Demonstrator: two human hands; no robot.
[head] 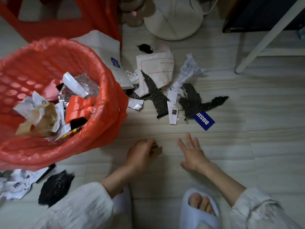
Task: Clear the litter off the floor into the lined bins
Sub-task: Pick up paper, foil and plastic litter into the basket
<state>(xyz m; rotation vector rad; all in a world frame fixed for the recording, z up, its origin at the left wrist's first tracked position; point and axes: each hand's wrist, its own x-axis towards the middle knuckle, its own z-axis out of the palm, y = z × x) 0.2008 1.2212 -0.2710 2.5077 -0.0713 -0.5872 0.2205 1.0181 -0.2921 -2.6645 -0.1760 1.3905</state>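
Note:
A basket bin with a red liner [105, 90] stands at the left, partly filled with paper, foil and wrappers. Litter lies on the floor ahead: a white mailer [156, 70], torn black bubble wrap [194, 101], white paper scraps [172, 113], crumpled white plastic [189, 68] and a blue tag [204, 120]. My left hand [142, 153] grips a small brown scrap [156, 148] low over the floor beside the bin. Just short of the pile, my right hand [191, 151] is open with fingers spread, holding nothing.
More litter lies at the lower left: crumpled paper [14, 184] and a black bubble-wrap piece [54, 187]. A red plastic stool [49, 17] and a round white base [173, 22] stand behind. A white furniture leg [257, 45] slants at right. My slippered foot [199, 207] is below.

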